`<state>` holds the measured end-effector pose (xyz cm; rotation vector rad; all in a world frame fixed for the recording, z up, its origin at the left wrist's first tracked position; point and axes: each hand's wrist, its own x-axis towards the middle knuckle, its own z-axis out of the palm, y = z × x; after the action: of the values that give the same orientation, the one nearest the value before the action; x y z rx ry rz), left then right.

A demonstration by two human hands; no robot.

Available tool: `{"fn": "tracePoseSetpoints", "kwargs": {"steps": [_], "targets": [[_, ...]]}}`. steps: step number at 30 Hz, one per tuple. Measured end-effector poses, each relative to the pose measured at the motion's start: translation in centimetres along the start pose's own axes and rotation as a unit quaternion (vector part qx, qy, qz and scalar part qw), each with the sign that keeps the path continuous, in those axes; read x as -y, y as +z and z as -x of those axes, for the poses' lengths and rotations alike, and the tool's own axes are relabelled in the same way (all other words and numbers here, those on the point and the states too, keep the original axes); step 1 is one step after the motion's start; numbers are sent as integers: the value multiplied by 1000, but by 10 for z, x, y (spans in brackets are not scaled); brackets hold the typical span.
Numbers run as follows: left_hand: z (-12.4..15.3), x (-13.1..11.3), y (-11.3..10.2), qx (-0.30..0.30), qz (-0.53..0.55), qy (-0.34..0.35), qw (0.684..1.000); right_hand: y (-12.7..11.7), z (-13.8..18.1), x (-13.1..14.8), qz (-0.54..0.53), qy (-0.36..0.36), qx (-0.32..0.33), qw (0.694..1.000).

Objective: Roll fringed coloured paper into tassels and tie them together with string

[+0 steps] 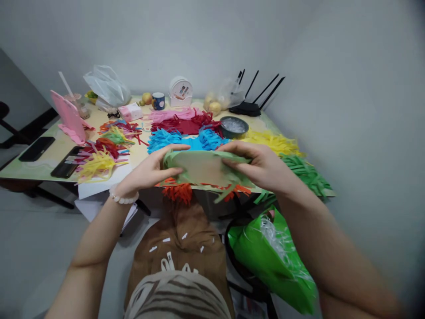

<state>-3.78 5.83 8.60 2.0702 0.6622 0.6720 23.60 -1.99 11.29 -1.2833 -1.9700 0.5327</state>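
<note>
A pale green sheet of tissue paper (201, 166) with fringed ends is stretched between my hands above the table's front edge. My left hand (159, 167) pinches its left end, thumb below and fingers on top. The right end is gripped by my right hand (255, 164). Behind the sheet lies blue fringed paper (189, 141). Red-orange fringed paper (178, 190) pokes out beneath it and hangs over the edge. Yellow fringed paper (274, 141) and dark green fringed paper (303, 173) spread out beyond my right hand.
At the left, mixed fringe bundles (98, 164) lie near two phones and a pink stand (69, 116). Crimson paper (184, 126), a grey bowl (234, 126), a mug (158, 101) and a black router (245, 108) sit farther back. A green bag (272, 257) stands below right.
</note>
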Motion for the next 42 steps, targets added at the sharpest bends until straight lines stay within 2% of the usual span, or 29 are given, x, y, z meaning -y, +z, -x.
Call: {"fn": "tracePoseSetpoints", "kwargs": {"steps": [2,4,8,11,13,15,18,21,25,28,31,34,37,39,42], "targets": [[-3,3,6,-29,29,-16,999,-6,1,2,8,1,6,1000],[-3,7,5,-19,29,-26,999,-12,4,1,21,-1,8,1000],[2,11,-10,27,-85,-32,995,-20,6,1,76,-5,10,997],[-4,4,-5,-14,-150,40,988,-20,5,10,143,-9,32,989],[-16,1,9,-48,-144,120,981,-21,4,19,173,-18,57,983],[-31,1,26,-48,-120,166,978,-24,5,28,184,-23,71,980],[-45,6,39,-6,-35,126,991,-32,9,29,162,-11,70,984],[-43,8,35,-33,45,61,997,-34,15,16,88,14,29,996],[-32,4,29,-73,102,12,992,-23,21,-7,-25,45,-49,998],[-26,7,30,-76,155,-11,985,-12,21,-19,-107,50,-64,991],[-21,10,28,-55,196,-13,979,-7,20,-25,-159,39,-49,985],[-16,6,16,-19,161,8,987,-8,16,-25,-164,10,-43,986],[-13,-2,-1,85,93,34,991,-13,13,-21,-134,-7,-25,991],[-15,-6,-8,143,99,53,983,-16,10,-17,-107,-13,-8,994],[-22,-8,-5,124,135,11,983,-20,6,-12,-62,-21,19,998]]}}
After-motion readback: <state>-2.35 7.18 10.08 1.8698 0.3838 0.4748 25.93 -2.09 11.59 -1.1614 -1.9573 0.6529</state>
